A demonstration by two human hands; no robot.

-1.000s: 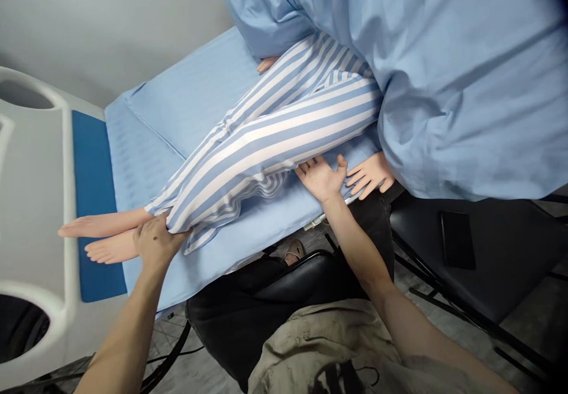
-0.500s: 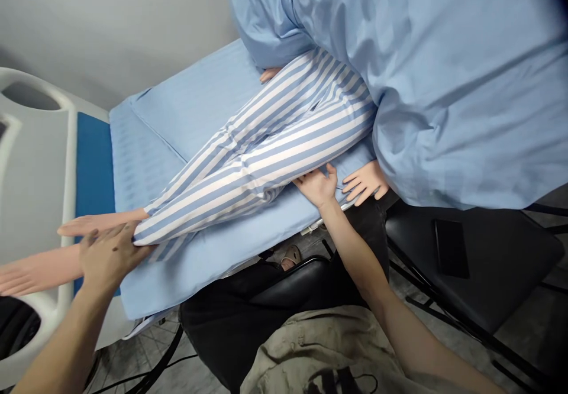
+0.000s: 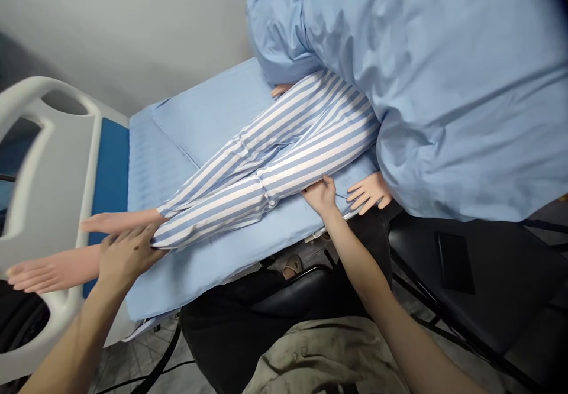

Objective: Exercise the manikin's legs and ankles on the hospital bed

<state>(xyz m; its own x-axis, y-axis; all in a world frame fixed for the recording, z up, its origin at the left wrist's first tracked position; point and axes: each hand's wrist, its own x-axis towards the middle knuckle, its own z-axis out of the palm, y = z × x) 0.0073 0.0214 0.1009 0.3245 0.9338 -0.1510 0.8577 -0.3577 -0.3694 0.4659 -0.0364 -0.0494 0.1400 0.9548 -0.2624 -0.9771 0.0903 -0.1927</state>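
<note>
A manikin in blue-and-white striped trousers lies on the bed, its legs stretched toward the footboard. My left hand is wrapped over the ankle of the near leg, just at the trouser hem, with the bare near foot beyond it. The far foot lies alongside. Under the near thigh, close to the knee, my right hand grips from below; its fingers are mostly hidden by the leg and the thumb shows at the side. The manikin's own hand rests beside my right hand.
Blue bedding covers the mattress, and a white-and-blue footboard stands at the left. Large blue cloth hides the manikin's upper part. A black chair with a dark flat object on it stands at the right. A cable lies on the floor.
The view has shifted, so the bed appears farther right and slightly lower. My right thumb has come in closer to the leg. My left hand stays at the ankle.
</note>
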